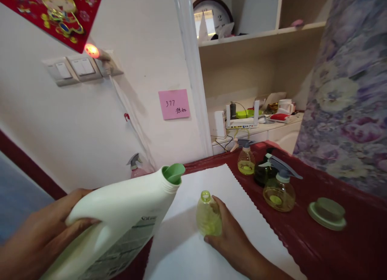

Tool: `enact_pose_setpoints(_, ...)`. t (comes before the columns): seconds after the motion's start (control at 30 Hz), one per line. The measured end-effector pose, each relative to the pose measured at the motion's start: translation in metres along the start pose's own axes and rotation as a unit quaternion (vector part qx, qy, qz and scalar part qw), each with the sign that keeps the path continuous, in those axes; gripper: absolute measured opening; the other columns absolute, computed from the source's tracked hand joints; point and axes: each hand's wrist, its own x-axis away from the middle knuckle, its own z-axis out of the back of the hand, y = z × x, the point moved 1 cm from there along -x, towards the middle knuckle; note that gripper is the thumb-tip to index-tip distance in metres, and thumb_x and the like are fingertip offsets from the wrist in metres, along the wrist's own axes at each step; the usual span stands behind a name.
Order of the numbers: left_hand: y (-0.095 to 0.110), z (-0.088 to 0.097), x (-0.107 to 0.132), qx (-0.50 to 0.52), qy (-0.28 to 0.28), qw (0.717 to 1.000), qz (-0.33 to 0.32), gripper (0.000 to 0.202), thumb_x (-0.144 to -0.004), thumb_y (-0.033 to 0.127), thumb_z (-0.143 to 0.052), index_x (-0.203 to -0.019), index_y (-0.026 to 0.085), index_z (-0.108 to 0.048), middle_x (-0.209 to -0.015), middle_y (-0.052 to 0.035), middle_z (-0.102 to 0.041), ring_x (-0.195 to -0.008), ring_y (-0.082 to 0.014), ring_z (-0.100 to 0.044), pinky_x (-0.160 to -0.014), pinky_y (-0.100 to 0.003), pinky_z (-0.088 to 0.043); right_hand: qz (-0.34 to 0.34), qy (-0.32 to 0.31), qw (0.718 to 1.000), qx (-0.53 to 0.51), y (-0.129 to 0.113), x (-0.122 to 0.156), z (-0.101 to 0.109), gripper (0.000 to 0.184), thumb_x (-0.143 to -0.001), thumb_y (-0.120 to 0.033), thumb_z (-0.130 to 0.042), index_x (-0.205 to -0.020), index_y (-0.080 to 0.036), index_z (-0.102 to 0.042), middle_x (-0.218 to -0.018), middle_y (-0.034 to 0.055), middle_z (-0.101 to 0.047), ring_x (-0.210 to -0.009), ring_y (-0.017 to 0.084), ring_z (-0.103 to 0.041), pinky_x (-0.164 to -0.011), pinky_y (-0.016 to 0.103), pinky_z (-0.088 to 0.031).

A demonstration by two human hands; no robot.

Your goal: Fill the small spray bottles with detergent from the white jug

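Nearest to us, at the lower left, our left hand (39,235) is closed around the base end of a large white jug (121,219). The jug is tipped well over, with its green pouring spout (173,173) raised and pointing toward the middle of the counter. Gripping it low down seems to let the hand carry the weight while the spout end swings free.

Just beyond and below the spout stands a small yellow-green bottle (208,215), upright, its neck open with no sprayer on it. Our right hand (232,235) wraps it from the right, fingers curled against its side, apparently steadying so light a bottle. Spout and neck are near each other but apart.

The bottle rests on a white mat (187,247) with a scalloped edge, which covers the near left part of the red counter (332,247), likely to shield the surface.

Toward the counter's back edge stand two yellowish spray bottles (279,189) with their triggers on, and a dark one (263,171) between them. A green cap (327,213) lies alone near the right edge, probably the jug's own, set aside out of reach of the hands. A pink spray bottle (136,167) stands at the back left corner by the wall, below a pink note (174,104).
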Motion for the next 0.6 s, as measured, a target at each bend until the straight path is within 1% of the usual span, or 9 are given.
enact_pose_setpoints(0.07, 0.011, 0.0, 0.005, -0.01, -0.009, 1.0, 0.003, 0.041, -0.08, 0.071, -0.05, -0.091, 0.032, -0.06, -0.078, 0.0017, -0.071, -0.077, -0.0315, -0.067, -0.071, -0.036, -0.045, 0.016, 0.0, 1.0, 0.001, 0.001, -0.007, -0.001, 0.1, -0.065, -0.013, -0.068, -0.154, -0.023, -0.026, -0.152, 0.0135, -0.048, -0.142, 0.03, -0.044, -0.12, 0.046, -0.031)
enact_pose_setpoints(0.13, 0.024, -0.001, 0.008, -0.016, -0.006, 1.0, 0.009, 0.039, -0.081, 0.069, -0.048, -0.09, 0.033, -0.059, -0.075, 0.0021, -0.071, -0.076, -0.0325, -0.066, -0.071, -0.038, -0.043, 0.037, 0.003, 0.999, 0.009, 0.002, -0.013, -0.001, 0.096, -0.065, -0.014, -0.069, -0.152, -0.024, -0.031, -0.15, 0.0125, -0.051, -0.14, 0.031, -0.046, -0.118, 0.048, -0.034)
enact_pose_setpoints(0.2, 0.032, -0.004, 0.007, -0.021, -0.005, 1.0, 0.008, 0.037, -0.083, 0.068, -0.047, -0.09, 0.034, -0.059, -0.074, 0.0023, -0.071, -0.075, -0.0327, -0.065, -0.072, -0.039, -0.041, 0.046, 0.002, 0.999, 0.016, 0.004, -0.019, -0.001, 0.093, -0.066, -0.015, -0.072, -0.15, -0.026, -0.035, -0.147, 0.0114, -0.054, -0.138, 0.032, -0.048, -0.115, 0.05, -0.036)
enact_pose_setpoints(0.27, 0.029, -0.008, 0.004, -0.022, -0.016, 1.0, 0.006, 0.04, -0.079, 0.07, -0.049, -0.091, 0.034, -0.06, -0.075, 0.0021, -0.072, -0.075, -0.0329, -0.066, -0.071, -0.038, -0.041, 0.048, 0.004, 0.999, 0.018, 0.006, -0.023, -0.001, 0.093, -0.066, -0.017, -0.074, -0.149, -0.027, -0.036, -0.146, 0.0103, -0.056, -0.136, 0.032, -0.05, -0.114, 0.05, -0.038)
enact_pose_setpoints(0.33, 0.02, -0.012, -0.001, -0.025, -0.034, 0.999, 0.008, 0.043, -0.076, 0.072, -0.051, -0.095, 0.035, -0.063, -0.08, 0.0015, -0.075, -0.078, -0.0333, -0.067, -0.071, -0.038, -0.043, 0.059, 0.011, 0.998, 0.02, 0.007, -0.025, -0.001, 0.093, -0.065, -0.016, -0.075, -0.149, -0.028, -0.037, -0.145, 0.0095, -0.057, -0.135, 0.032, -0.051, -0.114, 0.05, -0.038)
enact_pose_setpoints(0.43, 0.01, -0.015, -0.009, -0.047, -0.063, 0.997, 0.0, 0.042, -0.078, 0.07, -0.052, -0.098, 0.034, -0.064, -0.086, 0.0005, -0.076, -0.084, -0.0337, -0.069, -0.075, -0.037, -0.046, 0.072, 0.017, 0.997, 0.032, 0.006, -0.025, 0.0, 0.093, -0.063, -0.013, -0.074, -0.147, -0.029, -0.039, -0.144, 0.0092, -0.057, -0.135, 0.033, -0.052, -0.114, 0.051, -0.039)
enact_pose_setpoints(0.5, 0.012, -0.016, -0.011, -0.071, -0.074, 0.995, -0.01, 0.042, -0.08, 0.069, -0.051, -0.096, 0.033, -0.064, -0.085, -0.0005, -0.076, -0.084, -0.0336, -0.069, -0.076, -0.037, -0.046, 0.073, 0.019, 0.996, 0.038, 0.005, -0.024, 0.0, 0.091, -0.063, -0.013, -0.074, -0.146, -0.028, -0.041, -0.143, 0.0096, -0.059, -0.134, 0.034, -0.053, -0.113, 0.05, -0.04)
enact_pose_setpoints(0.6, 0.025, -0.015, -0.011, -0.108, -0.071, 0.992, -0.016, 0.041, -0.079, 0.067, -0.052, -0.093, 0.031, -0.065, -0.081, -0.0023, -0.076, -0.079, -0.0337, -0.068, -0.073, -0.037, -0.045, 0.07, 0.025, 0.996, 0.042, 0.006, -0.023, 0.0, 0.089, -0.065, -0.015, -0.074, -0.147, -0.027, -0.041, -0.143, 0.0107, -0.059, -0.133, 0.034, -0.053, -0.113, 0.051, -0.041)
